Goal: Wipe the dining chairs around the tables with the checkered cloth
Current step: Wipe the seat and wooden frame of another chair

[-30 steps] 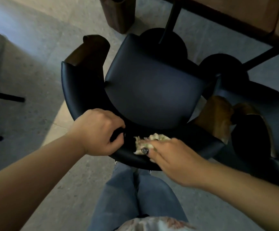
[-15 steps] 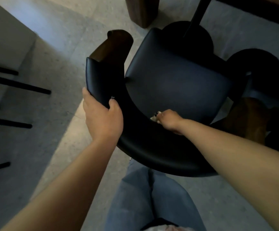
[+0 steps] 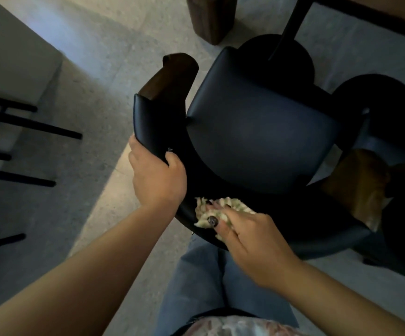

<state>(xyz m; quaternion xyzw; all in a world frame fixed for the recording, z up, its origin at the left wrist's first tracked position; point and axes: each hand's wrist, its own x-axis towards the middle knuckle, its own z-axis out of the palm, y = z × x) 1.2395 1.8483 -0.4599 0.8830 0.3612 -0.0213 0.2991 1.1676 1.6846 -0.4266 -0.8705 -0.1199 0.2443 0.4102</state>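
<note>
A dark padded dining chair [image 3: 257,134] with a curved backrest and brown wooden arm ends stands in front of me. My left hand [image 3: 157,180] grips the left part of the backrest, thumb on the inner side. My right hand [image 3: 247,229] presses the crumpled pale checkered cloth [image 3: 206,210] onto the top of the backrest near its middle, fingers laid over it and thumb on its near edge. Most of the cloth is hidden under that hand.
A second dark chair [image 3: 390,180] stands close on the right. A table's round black base and post [image 3: 286,32] lie beyond the seat, with a wooden leg [image 3: 211,18] further back. Black chair legs [image 3: 22,127] stick in from the left. My jeans [image 3: 211,287] are below.
My right hand came back from the inner side of the backrest to its top, and the cloth shows again. My left hand keeps its grip on the left part of the backrest.
</note>
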